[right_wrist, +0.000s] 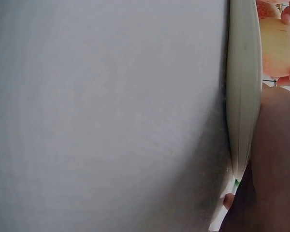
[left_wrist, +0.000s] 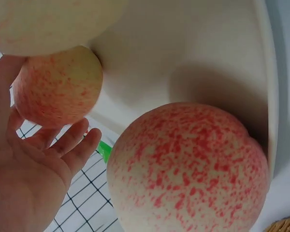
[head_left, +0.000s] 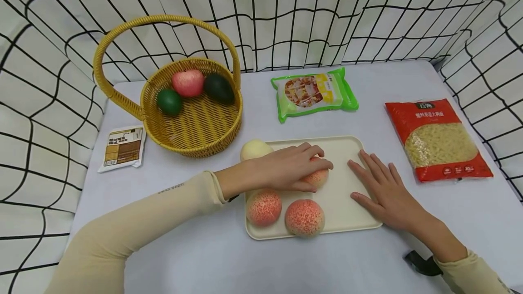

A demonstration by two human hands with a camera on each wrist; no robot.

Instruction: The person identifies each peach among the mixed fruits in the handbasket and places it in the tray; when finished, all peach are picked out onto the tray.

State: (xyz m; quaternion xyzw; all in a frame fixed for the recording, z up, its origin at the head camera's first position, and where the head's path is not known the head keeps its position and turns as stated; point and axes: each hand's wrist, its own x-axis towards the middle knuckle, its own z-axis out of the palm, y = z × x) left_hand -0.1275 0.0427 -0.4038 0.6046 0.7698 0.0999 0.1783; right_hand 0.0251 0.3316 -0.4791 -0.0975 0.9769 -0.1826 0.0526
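My left hand (head_left: 288,167) reaches over the cream tray (head_left: 347,203), its fingers curled round a peach (head_left: 318,177). In the left wrist view, thumb and fingers surround that peach (left_wrist: 60,89), and a red-speckled peach (left_wrist: 188,169) looms close by. Two more speckled peaches, a left one (head_left: 264,208) and a right one (head_left: 304,218), sit along the tray's near edge. A pale yellow fruit (head_left: 255,149) lies at its far left corner, partly behind the wrist. With fingers spread, my right hand (head_left: 384,194) rests on the tray's right edge, holding nothing.
A yellow wicker basket (head_left: 196,124) with a tall handle holds a pink fruit (head_left: 188,83), a round green one (head_left: 169,102) and a dark avocado-like one (head_left: 219,89). Around lie a brown-white packet (head_left: 122,148), a green bag (head_left: 314,94) and a red pasta bag (head_left: 439,139). Black netting surrounds the table.
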